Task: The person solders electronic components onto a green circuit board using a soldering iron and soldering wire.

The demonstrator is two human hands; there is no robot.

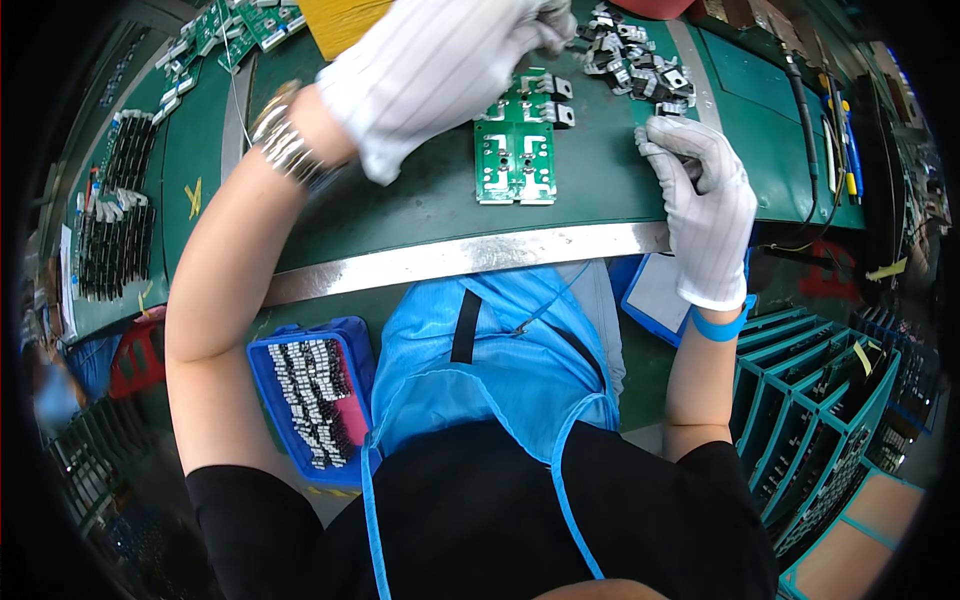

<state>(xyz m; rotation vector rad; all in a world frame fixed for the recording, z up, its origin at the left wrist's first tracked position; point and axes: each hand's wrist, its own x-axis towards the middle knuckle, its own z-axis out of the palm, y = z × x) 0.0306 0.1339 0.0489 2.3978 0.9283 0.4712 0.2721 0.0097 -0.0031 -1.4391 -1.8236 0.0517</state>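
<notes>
A green circuit board panel [516, 165] lies on the green bench mat, with black transistors [563, 117] along its upper right side. My left hand [440, 75], in a white striped glove, reaches over the far part of the panel. Its fingers are bent together near the pile of components, and whatever they may hold is hidden. My right hand [708, 195], gloved as well, is to the right of the panel, just below a heap of loose black transistors [640, 62] with metal tabs. Thumb and fingers are pinched together; anything between them is too small to name.
Several more boards [235, 30] lie at the far left, near rows of black parts [118, 225]. A yellow piece [342, 22] and a red container [655, 6] sit at the back. Blue bin [262, 375] and teal racks [790, 400] stand below the bench's metal edge [450, 258].
</notes>
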